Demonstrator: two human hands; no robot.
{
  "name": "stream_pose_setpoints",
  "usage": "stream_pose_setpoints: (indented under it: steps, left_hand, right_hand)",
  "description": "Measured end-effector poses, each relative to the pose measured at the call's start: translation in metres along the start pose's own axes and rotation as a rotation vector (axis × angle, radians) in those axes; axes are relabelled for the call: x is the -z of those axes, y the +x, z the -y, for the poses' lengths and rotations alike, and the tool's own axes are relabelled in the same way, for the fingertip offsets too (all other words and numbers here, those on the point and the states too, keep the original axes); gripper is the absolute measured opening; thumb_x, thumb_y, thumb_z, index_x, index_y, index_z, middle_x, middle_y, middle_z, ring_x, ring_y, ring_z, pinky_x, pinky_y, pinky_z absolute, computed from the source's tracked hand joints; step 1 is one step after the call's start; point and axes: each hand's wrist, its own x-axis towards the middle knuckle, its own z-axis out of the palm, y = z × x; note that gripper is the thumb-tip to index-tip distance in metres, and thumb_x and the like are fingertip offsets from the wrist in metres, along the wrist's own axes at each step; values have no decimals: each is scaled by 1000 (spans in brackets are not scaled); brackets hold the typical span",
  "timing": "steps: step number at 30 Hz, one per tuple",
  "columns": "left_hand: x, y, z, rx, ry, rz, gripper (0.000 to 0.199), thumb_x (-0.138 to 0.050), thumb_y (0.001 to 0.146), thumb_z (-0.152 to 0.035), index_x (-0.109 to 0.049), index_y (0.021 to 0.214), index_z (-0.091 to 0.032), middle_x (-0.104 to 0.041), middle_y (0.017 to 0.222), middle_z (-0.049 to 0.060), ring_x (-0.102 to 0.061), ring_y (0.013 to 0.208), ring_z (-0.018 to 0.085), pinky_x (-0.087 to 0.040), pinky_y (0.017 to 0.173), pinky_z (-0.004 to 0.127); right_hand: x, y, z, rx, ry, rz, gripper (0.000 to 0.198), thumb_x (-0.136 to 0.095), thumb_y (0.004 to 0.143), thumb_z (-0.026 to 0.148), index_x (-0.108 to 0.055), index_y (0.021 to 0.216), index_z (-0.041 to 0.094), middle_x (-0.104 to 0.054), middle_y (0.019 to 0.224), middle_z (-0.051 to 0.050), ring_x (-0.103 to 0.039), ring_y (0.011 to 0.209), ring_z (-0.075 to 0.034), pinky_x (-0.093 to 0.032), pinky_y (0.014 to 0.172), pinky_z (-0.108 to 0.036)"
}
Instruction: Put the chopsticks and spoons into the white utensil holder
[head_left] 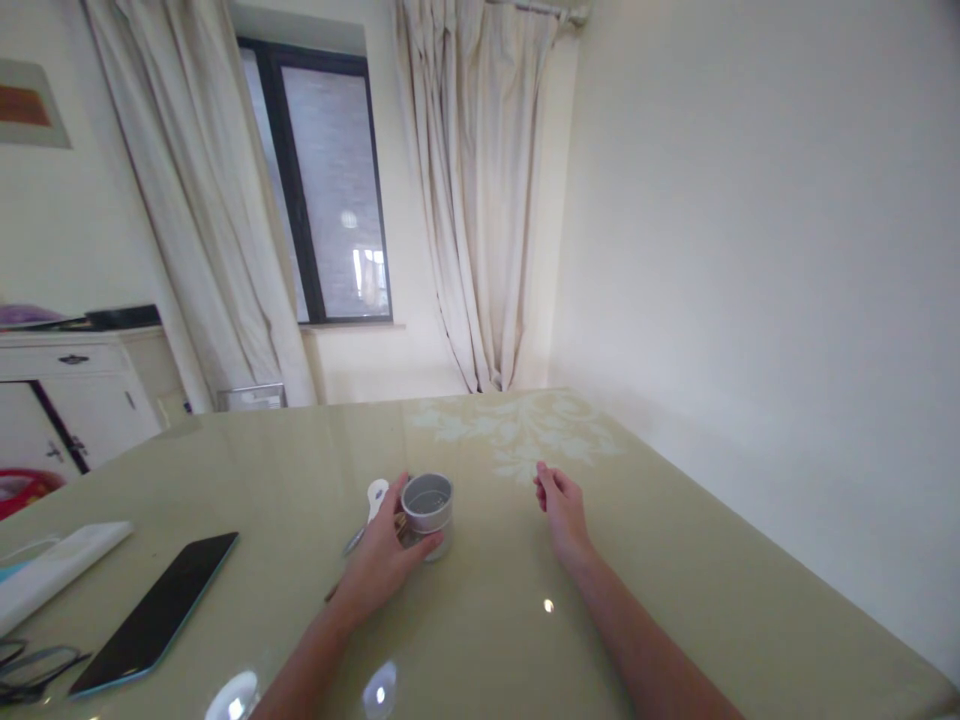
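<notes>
A small grey cup [427, 503] stands upright on the glossy table, and its open top faces up. My left hand [382, 555] is wrapped round its left side, with the thumb across the front and the fingers behind. Partly hidden behind that hand lies a thin utensil with a white rounded end [377, 492]. Something brownish shows between the fingers and the cup, too covered to name. To the right, apart from the cup, my right hand [562, 505] is held above the table with its fingers curled together; whatever they may hold is hidden.
On the table's left lie a dark flat tablet or phone [159, 610], a long white object [67, 570] and a pair of glasses [37, 670]. A white wall [765, 250] borders the table [480, 640] on the right. Curtains [480, 200] hang beyond its far edge.
</notes>
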Motion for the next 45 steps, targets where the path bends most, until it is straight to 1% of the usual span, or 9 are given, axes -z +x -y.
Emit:
stream_pose_setpoints:
  steps: [3, 8, 12, 14, 18, 21, 24, 32, 45]
  left_hand:
    - [-14, -12, -18, -35, -54, 131, 98, -84, 77, -44, -38, 161, -26, -54, 161, 15, -60, 139, 33, -50, 116, 48]
    - [-33, -33, -43, -62, -162, 350, 106, -91, 72, -47, -39, 163, -32, -59, 157, 12, -61, 136, 35, -47, 118, 52]
    - [-21, -31, -46, -35, -159, 438, 120, -98, 59, -42, -40, 164, -32, -60, 155, 13, -59, 139, 37, -45, 118, 51]
    - [-9, -24, -42, -35, -96, 466, 107, -95, 62, -40, -49, 158, -34, -66, 150, 10, -61, 136, 34, -50, 111, 46]
    - [11, -7, -27, -80, 273, 292, 25, -61, 94, -32, -77, 113, -30, -78, 120, 7, -70, 111, 27, -54, 96, 39]
    - [14, -3, -15, -40, 681, 120, 27, -51, 95, -19, -76, 96, -28, -77, 112, 9, -70, 112, 30, -50, 99, 42]
    - [13, -3, -10, 21, 841, 104, 25, -52, 95, -18, -75, 98, -27, -77, 115, 10, -68, 116, 31, -48, 100, 42]
    - [12, -2, -15, 254, 728, 177, 14, -57, 98, -27, -70, 102, -23, -77, 104, 7, -72, 103, 24, -51, 88, 33]
    - [-9, -16, -32, 28, 565, 233, 20, -49, 98, -16, -68, 105, -19, -76, 113, 11, -69, 112, 27, -51, 100, 40]
  right_hand:
    - [-3, -2, 0, -4, -3, 23, 61, -64, 79, 80, -60, 63, 22, -51, 56, 2, -45, 50, -15, -34, 50, -29]
    - [-8, -5, -4, -9, -20, 60, 61, -65, 79, 80, -61, 62, 21, -53, 53, 2, -46, 48, -15, -36, 49, -28]
    - [-9, -6, -6, -7, -34, 90, 62, -66, 79, 80, -61, 62, 21, -54, 53, 2, -47, 48, -14, -36, 50, -28]
    - [-10, -6, -6, -8, -40, 107, 63, -67, 79, 80, -61, 62, 21, -54, 53, 2, -47, 49, -14, -36, 50, -28]
    - [-11, -8, -7, -12, -51, 136, 63, -66, 79, 81, -61, 63, 20, -53, 54, 2, -47, 49, -14, -36, 51, -28]
    - [-13, -10, -7, -13, -56, 152, 64, -65, 78, 82, -61, 63, 20, -53, 54, 3, -46, 50, -14, -35, 51, -28]
    - [-14, -10, -7, -12, -60, 162, 65, -64, 78, 84, -60, 63, 21, -52, 54, 3, -45, 49, -14, -34, 51, -28]
    - [-16, -14, -2, -9, -71, 212, 62, -64, 81, 80, -60, 64, 21, -52, 55, 2, -47, 52, -15, -36, 53, -28]
    - [-23, -20, -3, -13, -95, 372, 52, -68, 85, 68, -71, 68, 19, -59, 58, 1, -53, 57, -16, -39, 58, -29]
